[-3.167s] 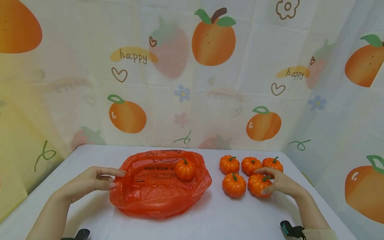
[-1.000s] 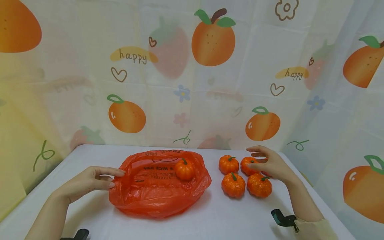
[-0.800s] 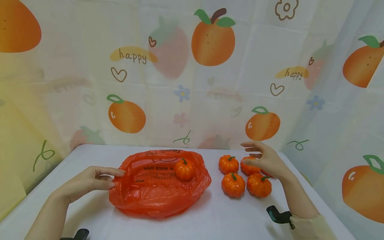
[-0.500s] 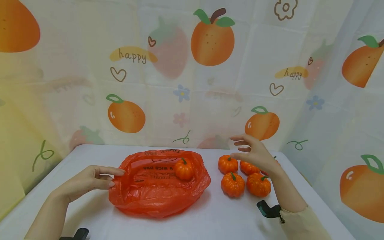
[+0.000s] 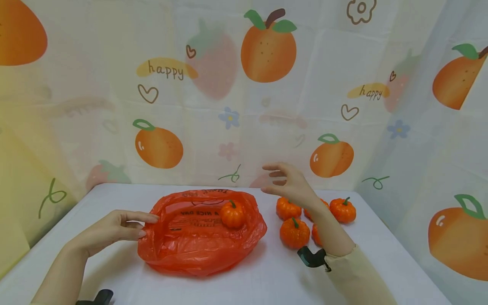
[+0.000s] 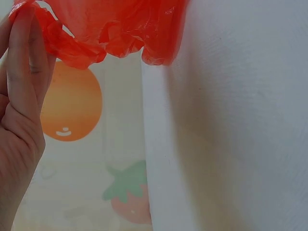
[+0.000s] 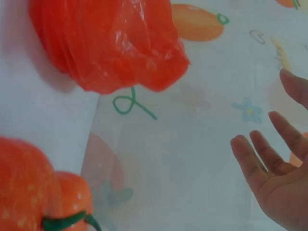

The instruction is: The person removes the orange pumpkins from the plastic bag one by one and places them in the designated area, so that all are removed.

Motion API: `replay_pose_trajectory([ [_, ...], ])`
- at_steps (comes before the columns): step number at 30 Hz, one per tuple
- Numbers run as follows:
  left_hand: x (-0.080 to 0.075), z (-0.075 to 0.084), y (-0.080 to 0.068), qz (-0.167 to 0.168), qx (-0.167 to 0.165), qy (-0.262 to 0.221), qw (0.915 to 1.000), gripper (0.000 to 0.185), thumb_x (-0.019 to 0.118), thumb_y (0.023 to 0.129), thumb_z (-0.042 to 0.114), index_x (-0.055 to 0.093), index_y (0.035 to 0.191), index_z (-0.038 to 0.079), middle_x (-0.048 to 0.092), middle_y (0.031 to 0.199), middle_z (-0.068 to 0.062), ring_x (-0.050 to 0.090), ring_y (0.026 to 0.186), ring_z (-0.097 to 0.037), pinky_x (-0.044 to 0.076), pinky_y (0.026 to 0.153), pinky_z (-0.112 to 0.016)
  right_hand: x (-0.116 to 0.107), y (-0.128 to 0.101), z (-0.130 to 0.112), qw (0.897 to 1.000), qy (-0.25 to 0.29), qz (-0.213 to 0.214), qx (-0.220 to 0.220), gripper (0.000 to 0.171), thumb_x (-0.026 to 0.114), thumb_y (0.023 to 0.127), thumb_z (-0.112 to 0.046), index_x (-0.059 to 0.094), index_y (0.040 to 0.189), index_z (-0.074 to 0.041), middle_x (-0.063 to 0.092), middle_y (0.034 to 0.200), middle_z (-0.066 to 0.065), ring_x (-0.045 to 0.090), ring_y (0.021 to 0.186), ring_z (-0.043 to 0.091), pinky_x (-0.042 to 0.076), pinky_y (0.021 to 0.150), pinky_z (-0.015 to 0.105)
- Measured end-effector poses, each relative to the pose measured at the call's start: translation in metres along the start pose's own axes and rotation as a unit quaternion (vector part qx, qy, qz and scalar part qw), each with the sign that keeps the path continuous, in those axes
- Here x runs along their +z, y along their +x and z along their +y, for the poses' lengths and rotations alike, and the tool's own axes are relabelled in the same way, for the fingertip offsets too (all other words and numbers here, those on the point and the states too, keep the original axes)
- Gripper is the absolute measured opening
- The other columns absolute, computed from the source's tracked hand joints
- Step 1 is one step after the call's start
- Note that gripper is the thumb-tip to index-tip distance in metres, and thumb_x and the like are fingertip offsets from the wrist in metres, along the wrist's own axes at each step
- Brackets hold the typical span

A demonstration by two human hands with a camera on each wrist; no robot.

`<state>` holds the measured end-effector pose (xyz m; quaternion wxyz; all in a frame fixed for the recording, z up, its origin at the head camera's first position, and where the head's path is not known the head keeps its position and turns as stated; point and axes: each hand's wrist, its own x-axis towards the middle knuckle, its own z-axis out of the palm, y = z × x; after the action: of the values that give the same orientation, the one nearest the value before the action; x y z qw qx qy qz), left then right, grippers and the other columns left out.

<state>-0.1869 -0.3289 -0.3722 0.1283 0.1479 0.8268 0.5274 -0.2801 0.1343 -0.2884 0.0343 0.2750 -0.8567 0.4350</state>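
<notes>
right hand empty, fingers spread, raised above the loose pumpkins. left hand pinches the bag rim, one pumpkin inside. likely next: grasp a loose one.

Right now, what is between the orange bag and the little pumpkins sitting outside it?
Only bare white table lies between the orange bag and the nearest outside pumpkins. The right hand is raised above that gap, empty. The head view shows this.
</notes>
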Motion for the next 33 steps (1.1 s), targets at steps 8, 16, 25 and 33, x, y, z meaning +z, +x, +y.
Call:
replay_pose_trajectory([
  [8, 0.0, 0.001, 0.0, -0.005, 0.002, -0.003, 1.0, 0.039, 0.062, 0.094, 0.014, 0.061, 0.131, 0.001, 0.066, 0.126, 0.022, 0.066, 0.101, -0.007, 0.054, 0.089, -0.021, 0.025, 0.015, -0.013, 1.0, 0.012, -0.015, 0.015, 0.054, 0.078, 0.083, -0.03, 0.058, 0.133, -0.022, 0.057, 0.139, 0.001, 0.058, 0.127, 0.029, 0.052, 0.103, 0.048],
  [16, 0.0, 0.001, 0.001, -0.005, 0.001, -0.006, 1.0, 0.038, 0.062, 0.094, 0.015, 0.062, 0.131, 0.002, 0.067, 0.127, 0.02, 0.066, 0.1, -0.007, 0.054, 0.089, -0.021, 0.049, 0.03, -0.026, 0.999, 0.017, -0.041, 0.009, 0.054, 0.078, 0.084, -0.03, 0.058, 0.133, -0.02, 0.06, 0.136, 0.003, 0.061, 0.123, 0.026, 0.052, 0.104, 0.045],
  [25, 0.001, -0.001, 0.001, -0.009, 0.006, -0.007, 0.9999, 0.039, 0.062, 0.095, 0.014, 0.061, 0.131, 0.0, 0.067, 0.126, 0.021, 0.066, 0.1, -0.006, 0.054, 0.089, -0.021, 0.077, 0.037, -0.02, 0.994, 0.07, -0.074, 0.034, 0.053, 0.078, 0.084, -0.024, 0.058, 0.132, -0.013, 0.059, 0.137, 0.01, 0.058, 0.124, 0.035, 0.053, 0.101, 0.043],
  [33, 0.0, -0.002, 0.001, -0.014, 0.015, -0.02, 0.9996, 0.036, 0.061, 0.095, 0.012, 0.063, 0.13, 0.004, 0.068, 0.127, 0.016, 0.068, 0.096, -0.006, 0.055, 0.089, -0.021, 0.093, 0.04, -0.006, 0.994, 0.05, -0.08, 0.051, 0.052, 0.076, 0.085, -0.022, 0.058, 0.133, -0.012, 0.061, 0.136, 0.012, 0.06, 0.123, 0.037, 0.053, 0.1, 0.047],
])
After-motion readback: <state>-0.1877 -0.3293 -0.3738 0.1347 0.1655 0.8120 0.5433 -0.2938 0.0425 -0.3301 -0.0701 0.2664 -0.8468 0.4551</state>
